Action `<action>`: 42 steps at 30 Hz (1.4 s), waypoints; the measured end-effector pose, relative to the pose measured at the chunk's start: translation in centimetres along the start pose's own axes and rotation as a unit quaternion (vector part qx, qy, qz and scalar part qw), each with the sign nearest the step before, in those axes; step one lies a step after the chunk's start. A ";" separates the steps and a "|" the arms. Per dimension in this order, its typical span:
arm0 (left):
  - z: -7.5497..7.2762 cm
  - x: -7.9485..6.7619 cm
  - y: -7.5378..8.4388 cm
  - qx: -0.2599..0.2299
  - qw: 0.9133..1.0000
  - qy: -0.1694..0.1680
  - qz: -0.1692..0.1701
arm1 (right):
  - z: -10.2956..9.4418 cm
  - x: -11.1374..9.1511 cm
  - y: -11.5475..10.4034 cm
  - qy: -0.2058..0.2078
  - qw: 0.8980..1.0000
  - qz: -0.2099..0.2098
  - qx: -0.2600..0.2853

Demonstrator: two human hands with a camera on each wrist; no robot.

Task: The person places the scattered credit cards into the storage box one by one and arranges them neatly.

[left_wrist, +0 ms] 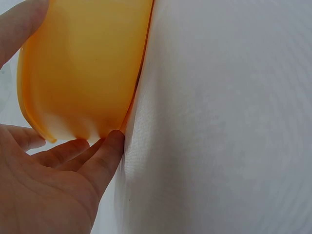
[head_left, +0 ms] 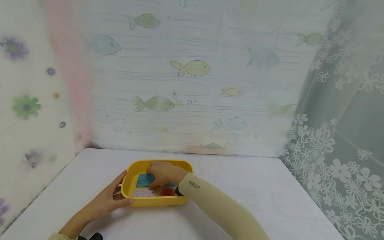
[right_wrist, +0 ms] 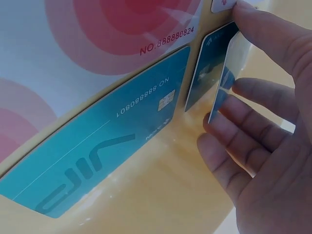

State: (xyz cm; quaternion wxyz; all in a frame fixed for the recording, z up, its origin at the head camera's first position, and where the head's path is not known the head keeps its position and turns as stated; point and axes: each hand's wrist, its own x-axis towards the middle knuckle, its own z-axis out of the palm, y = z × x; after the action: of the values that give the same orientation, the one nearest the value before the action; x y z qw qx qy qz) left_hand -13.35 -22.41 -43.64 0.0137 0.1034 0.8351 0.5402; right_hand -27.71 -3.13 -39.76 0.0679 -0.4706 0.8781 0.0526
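Note:
On the white table is a yellow plastic bin (head_left: pixel 127 192) holding several cards. My left hand (head_left: pixel 105 200) rests at the bin's left end, fingertips against the end wall and thumb at the front corner. My right hand (head_left: pixel 166 173) reaches down inside. In the right wrist view its thumb and fingers pinch a thin card (right_wrist: pixel 224 80), tilted and seen nearly edge-on. Close by lie a teal VIP card (right_wrist: pixel 112 141), a dark teal card (right_wrist: pixel 207 63) and a white card with red rings (right_wrist: pixel 122 34). The pinched card's face is mostly hidden.
The table (head_left: pixel 255 196) has a white cover. Behind it hangs a fish-print curtain (head_left: pixel 192 43), with flower-print sheets on both sides. A white card (head_left: pixel 141 192) with small print lies in the bin near its front wall.

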 end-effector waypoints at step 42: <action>-2.8 3.5 -1.6 0.018 1.000 -0.012 0.009 | -3.9 -5.6 4.3 0.083 0.993 -0.019 0.079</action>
State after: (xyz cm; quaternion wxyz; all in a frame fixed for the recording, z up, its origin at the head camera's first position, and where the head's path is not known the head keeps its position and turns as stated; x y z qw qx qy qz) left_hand -17.44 -24.86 -43.64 0.0173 0.1174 0.8435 0.5238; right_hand -28.48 3.21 -34.89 0.0326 -0.4832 0.8730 -0.0580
